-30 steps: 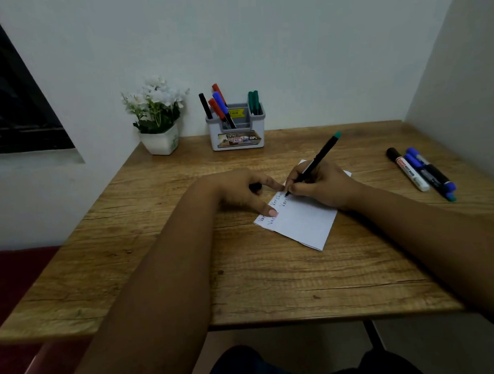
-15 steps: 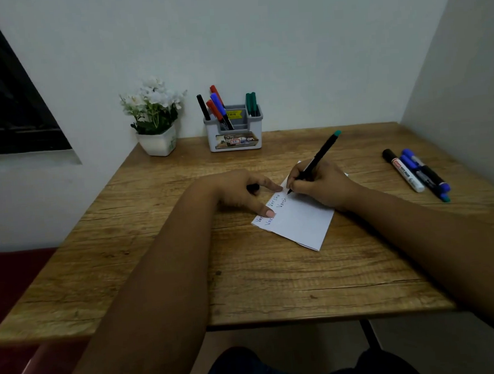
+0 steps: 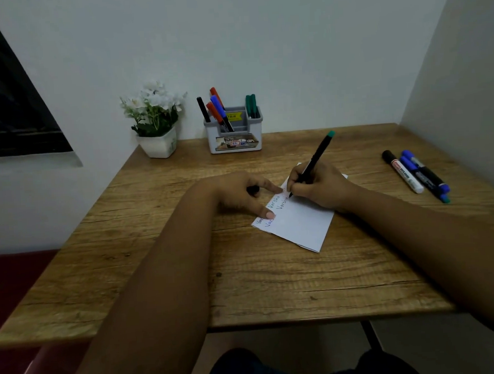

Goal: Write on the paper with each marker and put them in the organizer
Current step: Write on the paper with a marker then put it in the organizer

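A white folded paper (image 3: 298, 225) lies mid-table with several handwritten words near its left edge. My right hand (image 3: 318, 186) grips a black marker with a green end (image 3: 319, 153), tip touching the paper. My left hand (image 3: 239, 193) presses the paper's left corner with finger and thumb and holds a small dark cap (image 3: 252, 189) in the palm. A grey organizer (image 3: 235, 135) at the back holds black, red, blue and green markers. Three loose markers (image 3: 415, 173) lie at the right: a white one and two black-blue ones.
A white pot of white flowers (image 3: 156, 123) stands left of the organizer. The wooden table (image 3: 157, 250) meets the wall at the back and right. A dark window is at the far left.
The marker tip has shifted slightly along the paper as writing goes on. My left hand stays pressed on the paper.
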Motion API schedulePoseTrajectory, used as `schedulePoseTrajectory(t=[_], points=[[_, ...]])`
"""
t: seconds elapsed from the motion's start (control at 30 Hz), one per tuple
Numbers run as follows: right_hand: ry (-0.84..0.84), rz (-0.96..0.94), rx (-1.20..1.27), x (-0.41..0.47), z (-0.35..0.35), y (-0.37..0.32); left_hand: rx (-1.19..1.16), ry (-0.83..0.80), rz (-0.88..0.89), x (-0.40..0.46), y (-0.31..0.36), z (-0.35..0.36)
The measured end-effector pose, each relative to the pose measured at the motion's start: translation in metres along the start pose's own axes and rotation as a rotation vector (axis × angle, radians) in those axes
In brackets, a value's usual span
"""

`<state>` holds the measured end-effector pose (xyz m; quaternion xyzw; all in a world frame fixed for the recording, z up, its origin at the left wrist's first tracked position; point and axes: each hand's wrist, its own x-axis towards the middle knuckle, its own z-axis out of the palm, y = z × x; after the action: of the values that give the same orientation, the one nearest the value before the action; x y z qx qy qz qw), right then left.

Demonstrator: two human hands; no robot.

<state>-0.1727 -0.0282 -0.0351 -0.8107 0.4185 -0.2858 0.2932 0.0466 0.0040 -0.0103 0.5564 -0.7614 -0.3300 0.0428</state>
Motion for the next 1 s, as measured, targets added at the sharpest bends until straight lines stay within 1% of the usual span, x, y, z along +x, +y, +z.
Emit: schedulePoseTrajectory(t=[0.03, 0.1, 0.17, 0.23, 0.3, 0.33, 0.43, 0.53, 0.63, 0.77, 1.0], points=[[0.033, 0.020, 0.063, 0.000, 0.000, 0.000, 0.001, 0.001, -0.005, 0.000, 0.000, 0.000], [0.106, 0.070, 0.330, 0.000, -0.004, -0.001, -0.021, 0.026, -0.015, -0.001, -0.002, 0.001], [0.176, 0.112, 0.610, 0.000, -0.010, -0.004, -0.112, 0.126, -0.016, -0.002, -0.003, 0.001], [0.219, 0.121, 0.688, -0.001, -0.015, -0.006, -0.240, 0.250, -0.018, -0.002, -0.003, -0.001], [0.209, 0.102, 0.721, -0.003, -0.016, -0.010, -0.376, 0.311, -0.015, -0.002, 0.000, -0.003], [0.179, 0.091, 0.778, -0.004, -0.016, -0.012, -0.414, 0.326, -0.003, -0.001, 0.002, -0.002], [0.058, 0.096, 0.966, -0.008, -0.016, -0.019, -0.435, 0.336, 0.018, 0.000, 0.005, 0.002], [0.033, 0.109, 0.963, -0.010, -0.017, -0.026, -0.423, 0.335, 0.022, 0.000, 0.007, 0.003], [0.058, 0.093, 0.885, -0.009, -0.015, -0.027, -0.355, 0.324, 0.030, 0.001, 0.009, 0.004], [0.103, 0.085, 0.849, -0.008, -0.010, -0.025, -0.303, 0.315, 0.056, 0.001, 0.012, 0.006], [0.099, 0.081, 0.741, -0.011, -0.005, -0.021, -0.211, 0.322, 0.064, -0.001, 0.013, 0.005]])
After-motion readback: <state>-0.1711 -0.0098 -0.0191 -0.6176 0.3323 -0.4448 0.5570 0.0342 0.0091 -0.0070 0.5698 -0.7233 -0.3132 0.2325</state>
